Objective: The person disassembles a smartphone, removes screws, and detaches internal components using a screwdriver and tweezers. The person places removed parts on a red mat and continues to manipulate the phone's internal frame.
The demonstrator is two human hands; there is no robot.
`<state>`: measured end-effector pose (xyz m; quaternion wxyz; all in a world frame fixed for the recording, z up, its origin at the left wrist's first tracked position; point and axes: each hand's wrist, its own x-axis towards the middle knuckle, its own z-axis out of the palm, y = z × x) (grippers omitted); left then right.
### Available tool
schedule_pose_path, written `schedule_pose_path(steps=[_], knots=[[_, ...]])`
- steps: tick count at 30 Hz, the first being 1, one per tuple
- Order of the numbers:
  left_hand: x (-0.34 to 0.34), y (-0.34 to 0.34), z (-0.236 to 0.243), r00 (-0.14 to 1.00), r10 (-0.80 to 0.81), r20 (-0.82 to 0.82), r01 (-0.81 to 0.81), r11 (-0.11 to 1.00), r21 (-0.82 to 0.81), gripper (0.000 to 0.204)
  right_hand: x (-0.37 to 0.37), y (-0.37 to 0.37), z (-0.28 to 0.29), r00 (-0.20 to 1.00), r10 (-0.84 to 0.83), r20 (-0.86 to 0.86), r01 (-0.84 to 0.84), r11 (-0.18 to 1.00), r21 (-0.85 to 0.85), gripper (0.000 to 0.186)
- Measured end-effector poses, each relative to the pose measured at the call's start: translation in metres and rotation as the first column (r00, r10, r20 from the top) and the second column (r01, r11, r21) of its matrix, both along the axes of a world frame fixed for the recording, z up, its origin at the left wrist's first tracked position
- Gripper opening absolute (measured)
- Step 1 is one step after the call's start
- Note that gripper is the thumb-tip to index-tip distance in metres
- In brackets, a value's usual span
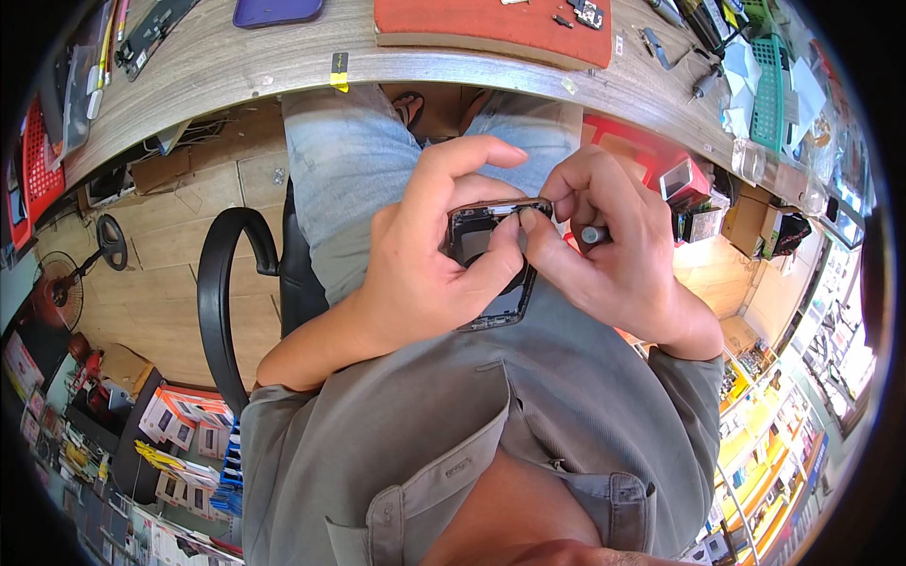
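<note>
Above my lap I hold an opened phone housing [511, 309], a dark frame with bare inner parts showing. My left hand [415, 236] wraps its left side, the thumb pressed onto the inside near the upper edge and the index finger raised above it. At the upper right corner, the thumb and index finger of my right hand [618, 222] pinch close against the frame. Tucked in the curled fingers of that hand is a slim tool [595, 235] with a grey round end; its kind cannot be made out. Whatever lies between the right fingertips is hidden.
A wooden workbench [283, 66] spans the far side, bearing a red-orange mat [472, 28] with small parts, a purple tray [276, 9] and a green basket [769, 90]. A black chair armrest [215, 283] stands at my left. Stocked shelves [774, 443] line the right.
</note>
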<state>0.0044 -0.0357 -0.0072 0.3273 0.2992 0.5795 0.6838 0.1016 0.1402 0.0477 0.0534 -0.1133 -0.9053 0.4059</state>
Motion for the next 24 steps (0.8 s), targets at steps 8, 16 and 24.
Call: schedule_pose_path(steps=[8,16,24], knots=[[-0.006,-0.004,0.000,0.998,-0.007,0.069,0.006,1.000,0.016,0.056,-0.005,0.009,0.011,0.975,0.027,0.220,0.027,0.971,-0.239,0.025],[-0.008,-0.005,0.000,0.997,0.000,0.084,-0.002,1.000,0.020,0.056,-0.010,0.017,0.006,0.985,0.096,0.147,-0.046,0.949,-0.313,0.021],[-0.008,-0.006,0.000,0.967,-0.038,0.250,0.043,0.999,-0.011,0.061,-0.046,0.055,0.003,0.974,-0.034,-0.224,0.093,0.961,0.260,0.014]])
